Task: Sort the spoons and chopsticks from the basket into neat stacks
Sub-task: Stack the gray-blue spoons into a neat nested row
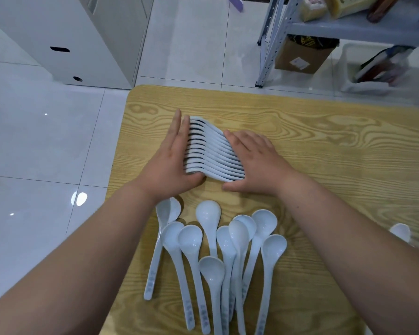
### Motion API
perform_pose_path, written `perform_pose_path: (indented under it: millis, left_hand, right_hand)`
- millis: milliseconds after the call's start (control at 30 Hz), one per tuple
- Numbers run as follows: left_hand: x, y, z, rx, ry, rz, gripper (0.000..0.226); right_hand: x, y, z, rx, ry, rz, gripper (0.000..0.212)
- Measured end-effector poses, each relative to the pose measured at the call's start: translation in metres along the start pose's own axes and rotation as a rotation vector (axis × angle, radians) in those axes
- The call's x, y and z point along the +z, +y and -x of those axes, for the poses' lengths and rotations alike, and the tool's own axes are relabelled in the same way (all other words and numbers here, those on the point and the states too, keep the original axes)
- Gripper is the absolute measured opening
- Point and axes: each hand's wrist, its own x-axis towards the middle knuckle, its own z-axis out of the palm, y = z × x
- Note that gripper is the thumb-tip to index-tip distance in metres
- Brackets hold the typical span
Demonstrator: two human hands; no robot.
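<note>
Nested row of white spoons (213, 151) at table (324, 146) centre, squeezed between flat palms: left hand (172, 158) against bowl ends, right hand (254, 160) over handles, fingers straight. Likely light, stiff, slick; press from both ends. Loose spoons (218, 257) nearer body.

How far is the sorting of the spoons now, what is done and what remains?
Done: a row of nested spoons lies on the table. In hand: the left hand and right hand press it from both sides with straight fingers. Left: about ten loose spoons lie unsorted nearer the person, and one more spoon shows at the right edge. No chopsticks or basket are in view.
</note>
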Motion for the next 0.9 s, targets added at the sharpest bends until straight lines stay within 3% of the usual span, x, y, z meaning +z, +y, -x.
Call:
perform_pose_path:
  millis: [67,367,600,900]
  left_hand:
    - [0.0,-0.005,-0.006,-0.023,-0.065,0.055,0.124]
    - [0.011,-0.004,-0.002,0.02,-0.061,0.015,0.108]
    - [0.006,0.011,-0.019,0.166,-0.05,-0.314,0.112]
    - [0.01,0.011,-0.018,0.126,-0.053,-0.327,0.111]
  right_hand:
    - [0.001,-0.002,-0.002,-0.002,-0.013,0.009,0.12]
    - [0.008,-0.005,-0.01,0.056,0.125,0.078,0.121]
    - [0.008,-0.003,-0.011,0.042,0.117,0.067,0.124]
    - [0.013,0.011,0.004,0.12,0.13,-0.004,0.124]
